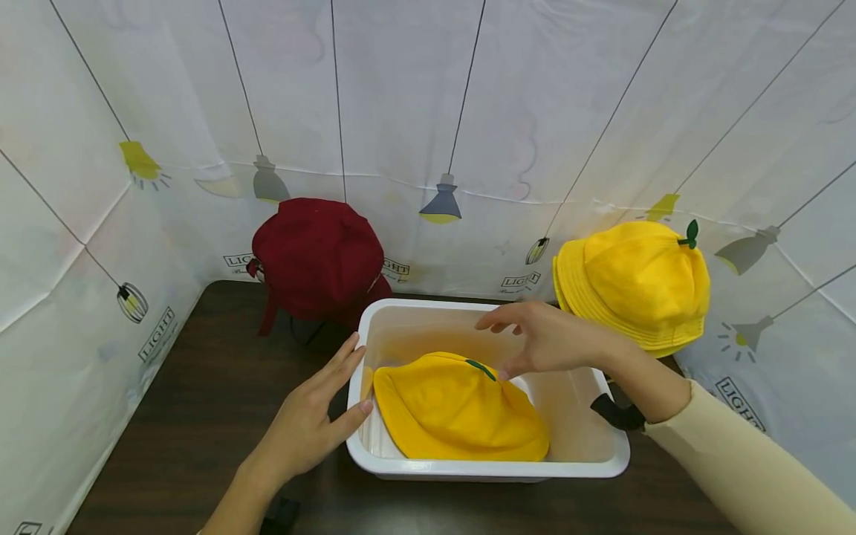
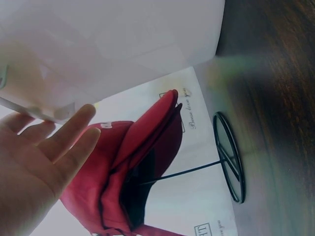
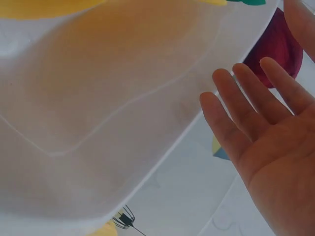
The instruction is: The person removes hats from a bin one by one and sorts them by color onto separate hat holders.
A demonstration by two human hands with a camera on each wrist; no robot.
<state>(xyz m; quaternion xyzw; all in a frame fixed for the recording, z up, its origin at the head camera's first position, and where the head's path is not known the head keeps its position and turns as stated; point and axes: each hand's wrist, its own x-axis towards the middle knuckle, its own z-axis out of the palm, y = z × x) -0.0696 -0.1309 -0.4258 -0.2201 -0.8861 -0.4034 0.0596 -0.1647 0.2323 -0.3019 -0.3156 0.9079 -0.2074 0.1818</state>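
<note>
A yellow hat (image 1: 455, 416) with a green leaf on its crown lies inside a white plastic bin (image 1: 495, 469). My left hand (image 1: 304, 423) rests against the bin's left rim, fingers extended; the left wrist view shows its fingertips at that edge. Over the bin's back part hovers my right hand (image 1: 558, 338), its thumb close to the leaf of the hat. In the right wrist view, the fingers (image 3: 251, 98) of that hand are loosely spread with nothing between them.
Behind the bin at left, a dark red cap (image 1: 317, 260) hangs on a black wire stand (image 2: 229, 157). A second yellow hat (image 1: 635, 286) with a green sprout stands at the back right. A white printed curtain (image 1: 401, 89) encloses the dark wooden table (image 1: 200, 394).
</note>
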